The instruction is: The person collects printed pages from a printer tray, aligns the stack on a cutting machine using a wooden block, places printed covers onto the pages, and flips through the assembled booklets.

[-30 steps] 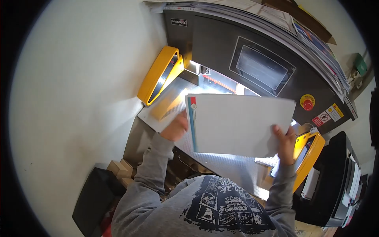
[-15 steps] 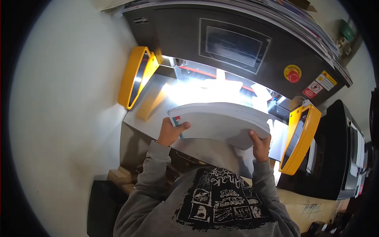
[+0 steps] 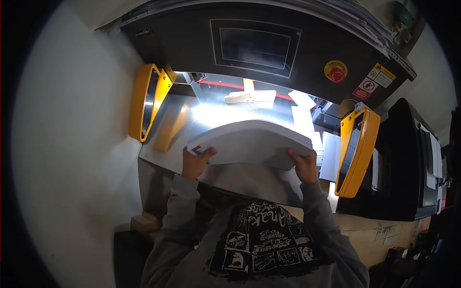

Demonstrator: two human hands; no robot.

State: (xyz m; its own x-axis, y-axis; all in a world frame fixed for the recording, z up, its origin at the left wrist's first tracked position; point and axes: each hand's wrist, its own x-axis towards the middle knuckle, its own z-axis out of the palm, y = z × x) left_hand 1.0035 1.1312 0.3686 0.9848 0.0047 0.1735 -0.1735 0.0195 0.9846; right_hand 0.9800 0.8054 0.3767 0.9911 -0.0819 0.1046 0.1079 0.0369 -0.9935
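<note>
A thick stack of white paper (image 3: 249,144) is held between my two hands, bowed upward in the middle over the lit metal table. My left hand (image 3: 195,162) grips its left end, thumb on top, beside a small red and teal print at the corner. The right end is in my right hand (image 3: 304,164), also with the thumb on top. My fingers under the paper are hidden. Behind the stack, a wooden T-shaped block (image 3: 250,97) lies on the bright metal table (image 3: 165,108) of the machine.
Yellow guard arms (image 3: 142,103) (image 3: 360,151) stand at both sides of the table. Above is the dark machine front with a screen (image 3: 254,46) and a red emergency button (image 3: 337,74). More white paper (image 3: 330,156) lies at the right. A black machine (image 3: 403,163) stands farther right.
The view has shifted, and more of the wooden block now shows behind the stack. The paper is bent into a sharper arch. Both hands keep hold of its ends.
</note>
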